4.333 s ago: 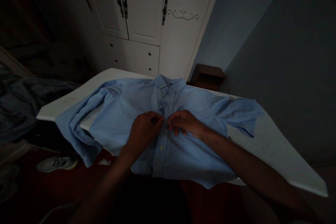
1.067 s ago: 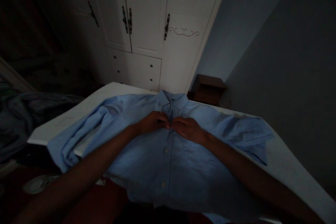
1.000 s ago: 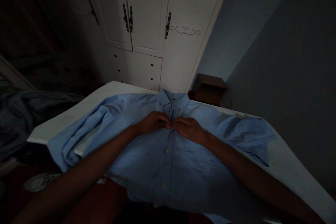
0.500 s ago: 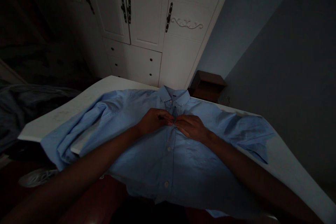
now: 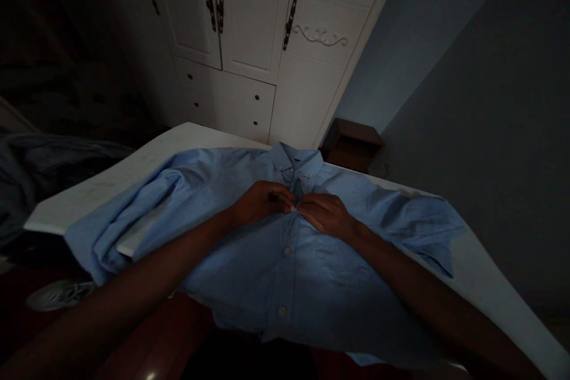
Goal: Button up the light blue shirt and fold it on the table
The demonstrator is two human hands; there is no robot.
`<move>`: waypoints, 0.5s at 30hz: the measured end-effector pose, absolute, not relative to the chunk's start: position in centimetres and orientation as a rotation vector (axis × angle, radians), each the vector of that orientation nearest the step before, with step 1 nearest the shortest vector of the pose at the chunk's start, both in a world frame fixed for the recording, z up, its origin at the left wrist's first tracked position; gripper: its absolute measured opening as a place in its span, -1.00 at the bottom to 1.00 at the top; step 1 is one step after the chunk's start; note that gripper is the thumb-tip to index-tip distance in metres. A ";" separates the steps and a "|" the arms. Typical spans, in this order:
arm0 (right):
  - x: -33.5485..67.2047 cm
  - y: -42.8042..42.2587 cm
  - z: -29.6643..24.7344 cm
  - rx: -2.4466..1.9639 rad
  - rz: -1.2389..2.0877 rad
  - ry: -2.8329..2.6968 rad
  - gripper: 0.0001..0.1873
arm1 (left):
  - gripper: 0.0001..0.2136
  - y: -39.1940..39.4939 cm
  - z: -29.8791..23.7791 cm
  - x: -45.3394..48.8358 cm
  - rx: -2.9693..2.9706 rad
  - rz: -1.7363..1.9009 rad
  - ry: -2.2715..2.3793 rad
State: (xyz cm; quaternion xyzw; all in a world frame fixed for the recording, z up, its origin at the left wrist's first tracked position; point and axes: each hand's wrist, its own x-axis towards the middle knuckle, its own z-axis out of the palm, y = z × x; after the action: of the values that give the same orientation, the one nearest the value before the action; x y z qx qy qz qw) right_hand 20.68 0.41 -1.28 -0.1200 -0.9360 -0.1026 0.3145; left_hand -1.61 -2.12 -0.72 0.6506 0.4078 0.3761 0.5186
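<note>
A light blue button-up shirt (image 5: 249, 267) lies spread front side up, its collar (image 5: 297, 157) at the far side and its sleeves out to both sides. My left hand (image 5: 263, 199) pinches the front placket below the collar. Just right of it, my right hand (image 5: 327, 214) pinches the cloth at the same spot, fingertips nearly meeting around a small pale button (image 5: 293, 209). Lower down the placket two more buttons show, one at mid-chest (image 5: 287, 251) and one near the hem (image 5: 282, 311). The fingertips partly hide the button and its hole.
Under the shirt is a white table (image 5: 102, 199). Behind it stands a white wardrobe (image 5: 307, 89) with dark handles, and a brown wooden box-like stand (image 5: 356, 130) by the wall. Dark cloth (image 5: 40, 172) lies at the left; a pale shoe (image 5: 57, 295) is on the red floor.
Both hands keep their pinch on the placket with only slight finger movement. A pale button now shows more clearly between the fingertips. The view has shifted a little.
</note>
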 end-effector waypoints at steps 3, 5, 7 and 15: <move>20.7 0.3 -1.1 -0.327 -0.281 -2.470 -0.80 | -0.81 -2.3 -0.5 -1.5 1.598 0.926 1.002; 20.7 0.3 -1.0 -0.321 -0.270 -2.471 -0.80 | -0.82 -2.4 -0.4 -1.5 1.619 0.939 1.025; 20.7 0.3 -1.0 -0.303 -0.267 -2.462 -0.81 | -0.83 -2.5 -0.2 -1.4 1.638 0.957 1.042; 20.5 0.2 -1.0 -0.254 -0.282 -2.419 -0.86 | -0.86 -2.8 -0.3 -1.2 1.677 0.960 1.080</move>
State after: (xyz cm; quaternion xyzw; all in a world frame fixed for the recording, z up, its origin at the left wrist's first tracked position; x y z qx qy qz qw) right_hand 20.53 0.23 -1.05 -0.0975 -0.9292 -0.1084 0.3395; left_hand -1.19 -2.83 -0.25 0.6775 0.4364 0.3877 0.4475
